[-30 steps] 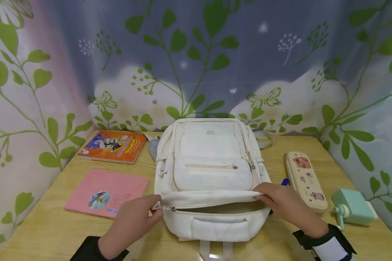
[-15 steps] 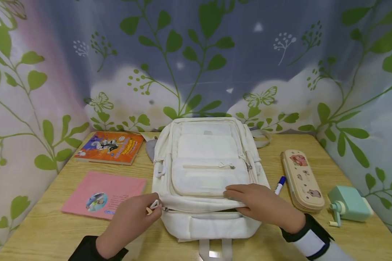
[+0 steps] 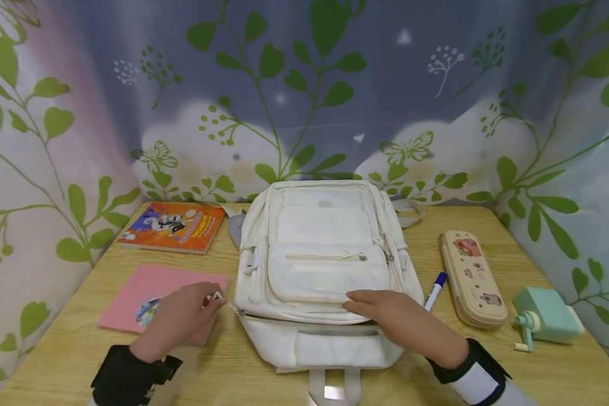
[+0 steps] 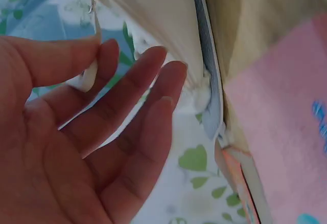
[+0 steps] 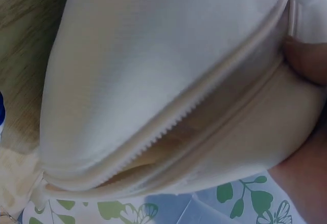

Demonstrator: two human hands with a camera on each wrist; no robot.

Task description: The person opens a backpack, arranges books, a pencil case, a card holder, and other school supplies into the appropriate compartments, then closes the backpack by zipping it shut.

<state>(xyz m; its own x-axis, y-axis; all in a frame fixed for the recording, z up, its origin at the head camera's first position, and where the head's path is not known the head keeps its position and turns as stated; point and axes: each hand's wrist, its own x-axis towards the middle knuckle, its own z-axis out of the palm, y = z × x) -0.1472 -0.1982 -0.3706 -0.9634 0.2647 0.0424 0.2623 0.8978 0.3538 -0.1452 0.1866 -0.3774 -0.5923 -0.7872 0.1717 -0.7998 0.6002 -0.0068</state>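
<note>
A white backpack [image 3: 325,225] is seen lying front pocket up at the middle of a wooden table [image 3: 243,383], its top opening turned toward the wearer of the head camera. Its zipper pull [image 4: 90,75] is pinched between the thumb and forefinger of the left hand [image 3: 182,316], the other fingers held loosely bent; from the head camera, most of the tab is covered by those fingers. The edge of the opening is gripped by the right hand [image 3: 403,320], its fingers laid over the front and its thumb hidden from above, though shown at the zipper's gap by the right wrist camera, where the hand is cropped by the frame. The contents are lost in shadow. A pink booklet [image 3: 124,301] is partly covered by the left hand, its printed picture half hidden; an orange book [image 3: 175,225] is set behind it, its title too blurred to be read. A grey object [image 3: 235,228] is mostly concealed by the bag. At right, a blue-capped marker [image 3: 435,290] is partly screened by the right hand, beside a cream pencil case [image 3: 474,279] and a mint-green crank sharpener [image 3: 550,316].
</note>
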